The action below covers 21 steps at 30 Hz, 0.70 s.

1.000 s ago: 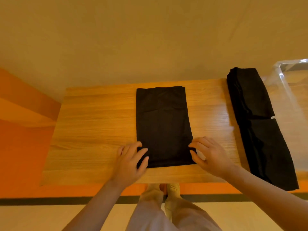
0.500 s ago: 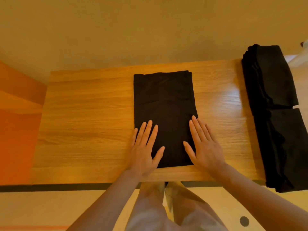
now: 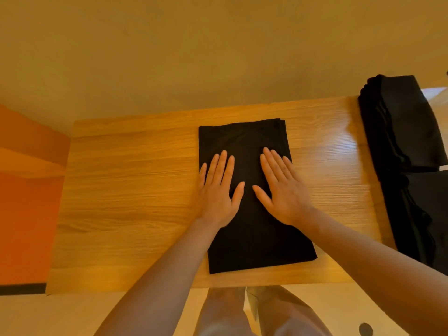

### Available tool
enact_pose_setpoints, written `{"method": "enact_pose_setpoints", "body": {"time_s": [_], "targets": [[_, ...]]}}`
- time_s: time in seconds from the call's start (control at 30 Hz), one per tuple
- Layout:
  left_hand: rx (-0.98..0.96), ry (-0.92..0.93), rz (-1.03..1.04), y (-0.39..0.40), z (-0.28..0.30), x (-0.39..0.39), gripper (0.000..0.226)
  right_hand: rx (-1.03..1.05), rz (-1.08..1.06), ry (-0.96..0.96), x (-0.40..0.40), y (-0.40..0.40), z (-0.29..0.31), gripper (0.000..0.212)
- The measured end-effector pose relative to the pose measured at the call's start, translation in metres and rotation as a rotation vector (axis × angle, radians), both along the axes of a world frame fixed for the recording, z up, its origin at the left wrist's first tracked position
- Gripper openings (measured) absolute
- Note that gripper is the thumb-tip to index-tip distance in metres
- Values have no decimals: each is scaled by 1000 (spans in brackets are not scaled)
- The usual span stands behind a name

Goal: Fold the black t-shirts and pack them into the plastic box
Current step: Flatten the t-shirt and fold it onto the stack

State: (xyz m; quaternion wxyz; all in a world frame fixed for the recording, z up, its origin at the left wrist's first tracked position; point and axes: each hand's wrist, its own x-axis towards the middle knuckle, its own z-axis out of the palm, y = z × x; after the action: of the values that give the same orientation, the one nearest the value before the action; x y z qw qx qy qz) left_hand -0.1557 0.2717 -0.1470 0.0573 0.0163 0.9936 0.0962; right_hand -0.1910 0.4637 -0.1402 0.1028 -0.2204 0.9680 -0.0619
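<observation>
A person stands at a wooden table [image 3: 135, 190], seen from a camera on their head that looks down over both forearms. In the middle of the table lies one black shirt [image 3: 257, 241], already folded into a long narrow rectangle that runs from the near edge toward the far edge. Its sides look even and its far end shows a few stacked layers, so the lengthwise folds seem done; judging by the shape, a crosswise fold or two is probably needed before it is small enough to pack. On the right side of the table sits a pile [image 3: 407, 132] of black fabric, with more dark cloth trailing toward the near edge; it is partly cut off by the frame, and whether these pieces are folded and finished or waiting their turn is hard to tell. The plastic box is not clearly in view; only a pale sliver [image 3: 434, 93] at the far right edge might belong to it. So nothing can be seen packed yet, and the task looks to be somewhere in its middle. The left hand [image 3: 218, 190] lies flat on the left half of the shirt, fingers straight and slightly spread, thumb angled inward. The right hand [image 3: 282, 187] mirrors it on the right half, fingers straight and pointing away from the body. Neither hand grips anything; both palms press down on the cloth, thumbs close but not touching.
</observation>
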Motion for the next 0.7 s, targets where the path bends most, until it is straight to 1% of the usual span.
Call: {"method": "enact_pose_setpoints", "body": {"time_s": [0.13, 0.2, 0.27, 0.33, 0.4, 0.47, 0.57, 0.7], "targets": [[3, 9, 86, -18, 0, 13, 69, 36, -26, 5, 0, 23, 2, 75], [-8, 3, 103, -24, 1, 16, 69, 74, -34, 29, 0, 21, 4, 75], [-12, 19, 124, -27, 7, 10, 68, 64, -59, 53, -7, 13, 10, 74], [7, 58, 121, -23, 15, -14, 65, -8, -49, 81, -26, -5, 17, 71], [78, 74, 75, -13, 22, -47, 60, -75, -5, 71, -51, -27, 18, 68], [146, 33, 29, -3, 20, -71, 58, -56, 47, 47, -70, -41, 12, 68], [55, 18, -5, -7, 6, -80, 62, -22, 81, 40, -84, -34, 0, 71], [-24, 0, 89, -33, -2, -81, 69, -1, -7, 29, -97, -4, -1, 78]]}}
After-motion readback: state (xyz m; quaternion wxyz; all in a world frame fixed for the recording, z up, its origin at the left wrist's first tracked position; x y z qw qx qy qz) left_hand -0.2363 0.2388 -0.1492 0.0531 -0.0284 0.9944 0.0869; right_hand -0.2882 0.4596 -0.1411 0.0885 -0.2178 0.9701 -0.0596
